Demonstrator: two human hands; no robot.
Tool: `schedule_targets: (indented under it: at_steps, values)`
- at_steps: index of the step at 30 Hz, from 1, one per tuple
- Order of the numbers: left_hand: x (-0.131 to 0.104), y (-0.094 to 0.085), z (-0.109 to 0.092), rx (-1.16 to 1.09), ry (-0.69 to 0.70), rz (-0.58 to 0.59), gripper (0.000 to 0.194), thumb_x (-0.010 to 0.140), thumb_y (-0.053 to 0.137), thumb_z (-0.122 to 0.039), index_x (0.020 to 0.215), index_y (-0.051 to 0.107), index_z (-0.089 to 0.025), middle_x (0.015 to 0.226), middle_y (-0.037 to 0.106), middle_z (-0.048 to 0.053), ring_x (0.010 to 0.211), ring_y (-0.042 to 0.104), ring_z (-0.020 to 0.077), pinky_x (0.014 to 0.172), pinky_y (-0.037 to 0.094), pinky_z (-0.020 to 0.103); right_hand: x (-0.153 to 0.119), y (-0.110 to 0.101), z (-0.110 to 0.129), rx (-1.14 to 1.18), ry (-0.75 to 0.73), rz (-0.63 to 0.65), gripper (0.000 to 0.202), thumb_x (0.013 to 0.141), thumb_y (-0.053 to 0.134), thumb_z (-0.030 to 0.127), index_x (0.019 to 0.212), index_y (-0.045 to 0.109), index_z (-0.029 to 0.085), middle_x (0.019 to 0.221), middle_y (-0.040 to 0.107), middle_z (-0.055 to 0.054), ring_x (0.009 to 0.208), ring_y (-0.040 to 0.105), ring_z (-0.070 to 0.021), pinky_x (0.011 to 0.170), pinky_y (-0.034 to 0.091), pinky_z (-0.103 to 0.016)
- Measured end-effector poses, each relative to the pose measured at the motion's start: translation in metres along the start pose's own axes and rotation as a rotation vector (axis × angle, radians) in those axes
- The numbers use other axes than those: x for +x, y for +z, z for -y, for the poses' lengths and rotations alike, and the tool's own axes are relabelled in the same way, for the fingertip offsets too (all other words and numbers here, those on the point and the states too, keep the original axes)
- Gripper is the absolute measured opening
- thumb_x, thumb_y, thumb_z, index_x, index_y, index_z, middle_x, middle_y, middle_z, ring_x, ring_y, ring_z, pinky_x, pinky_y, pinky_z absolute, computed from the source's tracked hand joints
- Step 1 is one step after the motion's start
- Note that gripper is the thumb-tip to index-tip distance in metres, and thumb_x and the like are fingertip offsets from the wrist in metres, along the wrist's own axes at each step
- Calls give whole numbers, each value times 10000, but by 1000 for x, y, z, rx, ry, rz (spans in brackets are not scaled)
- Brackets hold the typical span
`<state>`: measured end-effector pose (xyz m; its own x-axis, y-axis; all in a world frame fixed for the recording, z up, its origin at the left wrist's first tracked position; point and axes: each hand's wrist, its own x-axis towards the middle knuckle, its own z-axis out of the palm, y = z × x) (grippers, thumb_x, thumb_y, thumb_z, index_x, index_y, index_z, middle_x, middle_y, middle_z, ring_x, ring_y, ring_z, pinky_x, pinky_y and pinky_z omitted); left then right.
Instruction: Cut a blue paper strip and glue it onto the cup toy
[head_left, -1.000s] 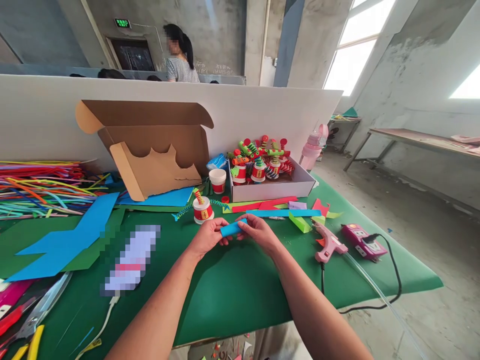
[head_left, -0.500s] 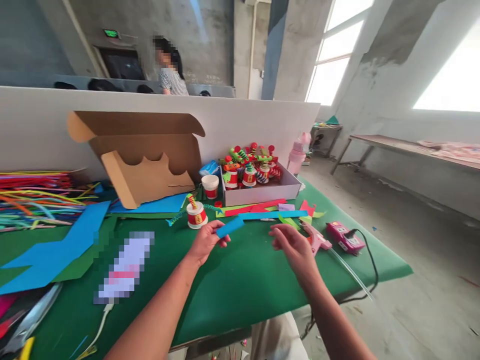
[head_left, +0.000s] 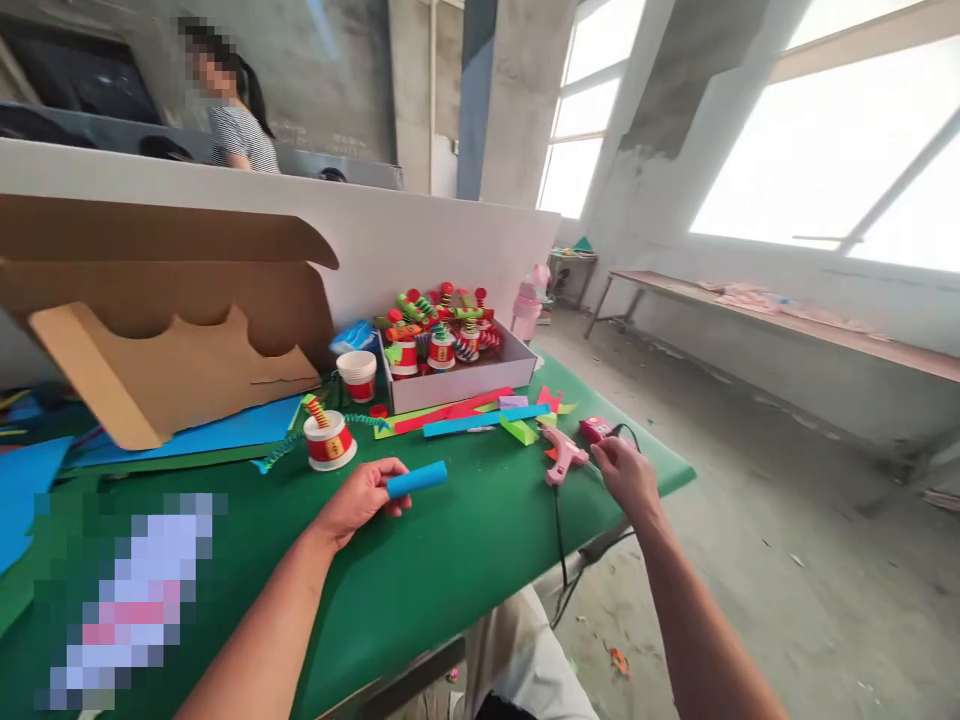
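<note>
My left hand is closed on a small rolled piece of blue paper, held above the green tabletop. Over at the right, my right hand has its fingers pinched around the clear glue stick at the back of a pink glue gun; most of the stick is hidden. Left of my left hand stands an upside-down red and white paper cup with teal folded-paper arms and a red and yellow folded strip on top.
A shallow box holds several finished cup figures. Near it are stacked paper cups, coloured paper strips, a pink bottle and a pink device. An open cardboard box stands left. Beyond the white partition is a person.
My view has turned to the right. My right hand has moved from beside the glue gun to the glue stick behind it. The left hand still holds the blue paper.
</note>
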<state>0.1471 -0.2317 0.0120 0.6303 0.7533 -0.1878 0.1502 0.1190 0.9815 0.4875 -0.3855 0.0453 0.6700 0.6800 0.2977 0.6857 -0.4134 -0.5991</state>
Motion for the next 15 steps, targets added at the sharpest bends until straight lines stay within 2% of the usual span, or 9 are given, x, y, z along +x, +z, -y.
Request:
schedule_targets:
  at_steps: [2,4,7,9,12,15]
  values:
    - [0,-1,-1,13,-14,15,177,556,559,-258,714,588,-184,562,667,-20,501,550,105,526,420,220,-2,-1,-1,34,18,115,390,782,476,578,680,594,220,555,601,-24,527,556,-191,515,403,-287]
    - [-2,0,-3,15,-27,21,190,541,543,-256,712,588,-187,563,666,-20,512,551,109,532,424,224,-7,3,4,-26,48,220,428,817,453,603,672,582,221,558,605,-26,527,566,-191,493,396,-277]
    - [-4,1,-5,14,-34,18,210,528,524,-254,714,595,-186,564,665,-20,519,552,111,537,428,227,-14,14,21,-314,121,316,489,853,440,634,652,600,218,655,664,-64,682,647,-236,549,417,-284]
    - [-4,1,-4,6,-29,15,213,534,527,-253,722,598,-184,564,666,-19,515,550,110,538,430,228,-14,21,36,-455,176,364,512,870,426,643,722,661,213,786,714,-97,817,680,-273,620,448,-305]
    - [-2,-1,-1,-12,-8,8,208,547,533,-238,735,599,-180,572,674,-17,505,551,100,535,429,221,-10,26,51,-539,245,382,439,879,456,547,860,725,200,979,737,-130,945,686,-294,696,473,-320]
    - [0,0,1,-48,9,32,192,550,534,-210,733,587,-179,565,673,-22,497,564,94,525,434,210,-4,25,46,-537,252,400,335,845,500,439,846,747,213,968,752,-108,924,699,-271,679,476,-287]
